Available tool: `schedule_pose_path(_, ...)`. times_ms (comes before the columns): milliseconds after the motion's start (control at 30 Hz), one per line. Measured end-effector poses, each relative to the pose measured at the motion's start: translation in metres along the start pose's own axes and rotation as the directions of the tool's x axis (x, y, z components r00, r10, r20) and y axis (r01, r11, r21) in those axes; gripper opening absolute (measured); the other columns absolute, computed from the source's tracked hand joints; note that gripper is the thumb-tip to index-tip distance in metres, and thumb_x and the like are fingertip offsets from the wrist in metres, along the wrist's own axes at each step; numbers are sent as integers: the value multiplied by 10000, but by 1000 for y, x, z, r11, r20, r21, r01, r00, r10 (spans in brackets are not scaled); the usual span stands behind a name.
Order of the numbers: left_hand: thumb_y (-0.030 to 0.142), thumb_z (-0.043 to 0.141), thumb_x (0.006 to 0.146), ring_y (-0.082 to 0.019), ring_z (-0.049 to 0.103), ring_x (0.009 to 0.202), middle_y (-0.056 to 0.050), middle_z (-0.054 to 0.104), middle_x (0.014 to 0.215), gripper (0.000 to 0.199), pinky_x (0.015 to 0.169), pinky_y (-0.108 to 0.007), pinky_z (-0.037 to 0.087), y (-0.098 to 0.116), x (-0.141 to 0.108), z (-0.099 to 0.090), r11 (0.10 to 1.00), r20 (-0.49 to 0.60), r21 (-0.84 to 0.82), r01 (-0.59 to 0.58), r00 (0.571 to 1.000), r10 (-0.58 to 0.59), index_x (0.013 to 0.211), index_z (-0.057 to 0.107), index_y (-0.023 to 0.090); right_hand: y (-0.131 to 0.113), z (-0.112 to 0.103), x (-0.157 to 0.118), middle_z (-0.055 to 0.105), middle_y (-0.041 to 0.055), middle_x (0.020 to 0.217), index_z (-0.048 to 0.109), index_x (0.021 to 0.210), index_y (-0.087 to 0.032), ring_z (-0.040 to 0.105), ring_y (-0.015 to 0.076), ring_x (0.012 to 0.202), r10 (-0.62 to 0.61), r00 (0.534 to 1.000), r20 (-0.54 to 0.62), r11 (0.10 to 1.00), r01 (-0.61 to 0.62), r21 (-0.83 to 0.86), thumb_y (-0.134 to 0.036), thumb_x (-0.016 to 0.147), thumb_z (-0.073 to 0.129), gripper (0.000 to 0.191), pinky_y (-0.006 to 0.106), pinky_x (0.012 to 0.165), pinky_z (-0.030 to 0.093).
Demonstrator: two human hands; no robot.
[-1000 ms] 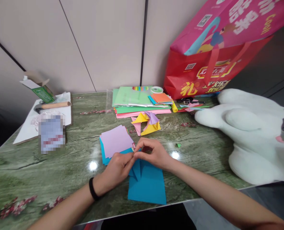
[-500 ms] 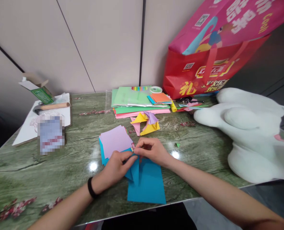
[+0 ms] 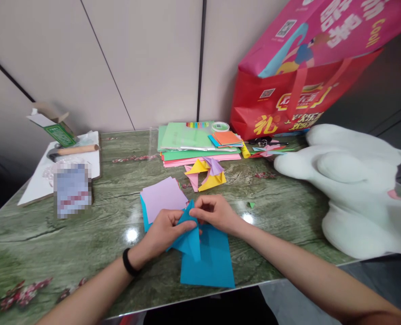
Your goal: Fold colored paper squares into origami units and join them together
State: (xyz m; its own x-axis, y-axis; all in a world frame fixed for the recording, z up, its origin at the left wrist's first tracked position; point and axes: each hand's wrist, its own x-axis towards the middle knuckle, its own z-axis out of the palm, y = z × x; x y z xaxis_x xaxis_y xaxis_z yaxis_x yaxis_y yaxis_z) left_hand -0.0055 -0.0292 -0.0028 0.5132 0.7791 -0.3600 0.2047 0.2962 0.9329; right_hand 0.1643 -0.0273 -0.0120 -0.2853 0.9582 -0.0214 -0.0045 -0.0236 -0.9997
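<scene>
Between my two hands is a folded piece of blue origami paper (image 3: 189, 241), lifted over the table with its point facing away from me. My left hand (image 3: 168, 228) grips its left side, thumb on top. At the upper right edge, my right hand (image 3: 214, 213) pinches the paper between thumb and fingers. Below it a flat blue sheet (image 3: 209, 268) lies near the table's front edge. Left of the hands sits a stack of square paper (image 3: 163, 198), lilac on top and blue beneath. Beyond them rests a folded paper ring (image 3: 212, 181) in yellow, pink and lilac.
Packs of coloured paper (image 3: 187, 137) lie at the back with a yellow glue stick (image 3: 245, 150). Red and pink bags (image 3: 268, 108) stand behind. A white plush toy (image 3: 349, 180) fills the right. At left, a hammer (image 3: 78, 150) lies on a white board (image 3: 34, 185).
The folded blue paper has been raised and turned, so its pointed tip now shows above my left thumb. Both hands keep their grip. The flat sheet below stays in place.
</scene>
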Motion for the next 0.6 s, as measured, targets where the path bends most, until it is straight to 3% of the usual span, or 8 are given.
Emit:
schedule_pose_path(133, 462, 694, 646, -132, 555, 510, -16, 615, 543, 338, 456, -210, 404, 2, 0, -1, 995, -47, 89, -37, 998, 41, 593, 608, 139, 2, 0, 0, 497, -36, 506, 496, 585, -166, 436, 79, 475, -70, 998, -5, 987, 69, -143, -481, 726, 629, 370, 207, 462, 329)
schedule_pose_path(300, 497, 676, 645, -92, 459, 456, 21, 516, 462, 391, 403, -184, 322, 3, 0, -2, 979, -105, 189, -78, 989, 99, 528, 572, 138, 2, 1, 1, 490, -39, 507, 483, 616, -171, 433, 83, 470, -36, 999, 31, 983, 40, -178, -489, 769, 571, 364, 206, 456, 323)
schedule_pose_path(433, 505, 672, 646, -107, 508, 472, 10, 560, 505, 388, 418, -191, 364, 2, 2, -3, 989, -118, 142, -51, 991, 68, 573, 586, 134, 2, -1, 1, 499, -36, 524, 486, 599, -169, 416, 79, 486, -66, 996, 63, 964, 80, -252, -405, 790, 570, 315, 202, 467, 311)
schedule_pose_path(600, 505, 695, 621, -149, 592, 466, -20, 642, 550, 382, 450, -239, 463, 6, 3, -4, 999, -22, 20, 45, 999, -44, 641, 599, 136, 6, -3, 2, 491, -45, 496, 465, 614, -182, 435, 86, 468, -74, 997, -7, 946, 68, -317, -389, 807, 547, 294, 203, 464, 322)
